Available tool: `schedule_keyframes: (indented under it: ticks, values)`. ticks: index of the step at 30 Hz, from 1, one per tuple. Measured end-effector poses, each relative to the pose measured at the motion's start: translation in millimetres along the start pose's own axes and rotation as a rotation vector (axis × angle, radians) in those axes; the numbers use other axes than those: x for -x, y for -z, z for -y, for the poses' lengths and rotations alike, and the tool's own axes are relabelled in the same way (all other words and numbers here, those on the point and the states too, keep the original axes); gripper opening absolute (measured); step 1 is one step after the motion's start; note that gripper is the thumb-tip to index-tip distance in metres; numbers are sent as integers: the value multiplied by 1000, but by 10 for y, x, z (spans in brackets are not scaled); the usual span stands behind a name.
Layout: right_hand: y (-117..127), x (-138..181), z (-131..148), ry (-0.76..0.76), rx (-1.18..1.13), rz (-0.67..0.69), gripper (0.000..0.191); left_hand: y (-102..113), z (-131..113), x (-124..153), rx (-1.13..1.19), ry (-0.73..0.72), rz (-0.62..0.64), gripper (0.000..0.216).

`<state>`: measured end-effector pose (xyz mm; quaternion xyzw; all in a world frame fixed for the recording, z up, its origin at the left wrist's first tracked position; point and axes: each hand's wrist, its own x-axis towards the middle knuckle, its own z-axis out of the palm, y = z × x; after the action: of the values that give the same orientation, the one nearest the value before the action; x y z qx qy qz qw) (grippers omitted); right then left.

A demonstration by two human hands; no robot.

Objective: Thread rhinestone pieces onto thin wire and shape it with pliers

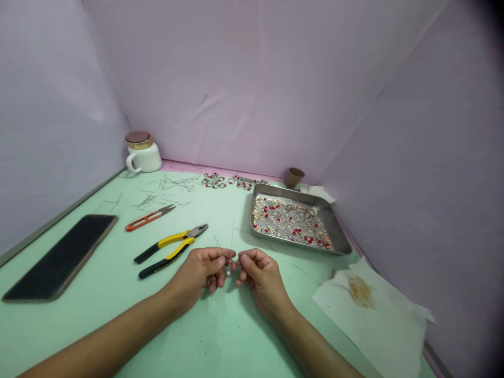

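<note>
My left hand point(202, 270) and my right hand point(260, 273) rest close together on the green table point(118, 315), fingertips almost touching. Both are pinched on a thin metal wire point(232, 244) that stands up between them, with a small pale bead point(228, 270) on it just below the fingertips. Yellow-and-black pliers point(171, 249) lie just left of my left hand. A metal tray point(340, 236) with several red and pale beads sits to the upper right of my right hand.
Orange thread snips point(147, 218) lie beyond the pliers. A dark phone point(63, 257) lies at the left. Loose wires point(165, 191), bead clusters point(214, 180), a white lidded mug point(142, 153) and a small brown cup point(293, 177) stand at the back. Stained tissue point(374, 310) lies at right.
</note>
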<state>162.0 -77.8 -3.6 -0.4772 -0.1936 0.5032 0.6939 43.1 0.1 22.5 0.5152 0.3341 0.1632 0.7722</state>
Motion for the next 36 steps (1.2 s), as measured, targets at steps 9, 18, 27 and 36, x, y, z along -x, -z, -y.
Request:
schedule_keyframes:
  ticks: [9, 18, 27, 36]
  values:
    - [19, -9, -21, 45, -10, -47, 19, 7, 13, 18, -11, 46, 28, 23]
    - [33, 9, 88, 120, 268, -82, 21, -46, -14, 43, -185, 67, -66, 19]
    - [23, 8, 227, 87, 606, 53, 15, -91, -94, 81, -357, 93, 5, 17]
    - [5, 25, 207, -11, 579, 30, 22, -141, -65, 115, -509, -55, -27, 21]
